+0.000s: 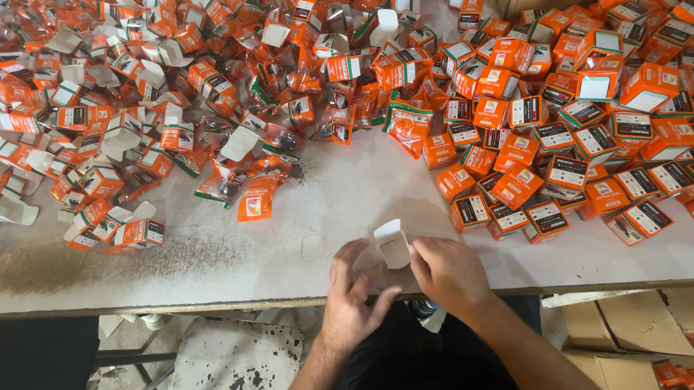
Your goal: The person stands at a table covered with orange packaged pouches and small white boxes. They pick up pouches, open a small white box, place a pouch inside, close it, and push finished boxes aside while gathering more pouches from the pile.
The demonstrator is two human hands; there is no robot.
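While our right hand (449, 274) pinched a white carton (392, 243) w/ left hand (354, 297) loose beside, bare table (278, 255) edge lay just below.

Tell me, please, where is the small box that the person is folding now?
In the head view, the small box is at the near table edge, lower centre, between the left hand and right hand.

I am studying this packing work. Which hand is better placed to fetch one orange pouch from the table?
Probably the left hand: it lies flat and free, on the side of the orange pouch. The right hand holds the small box.
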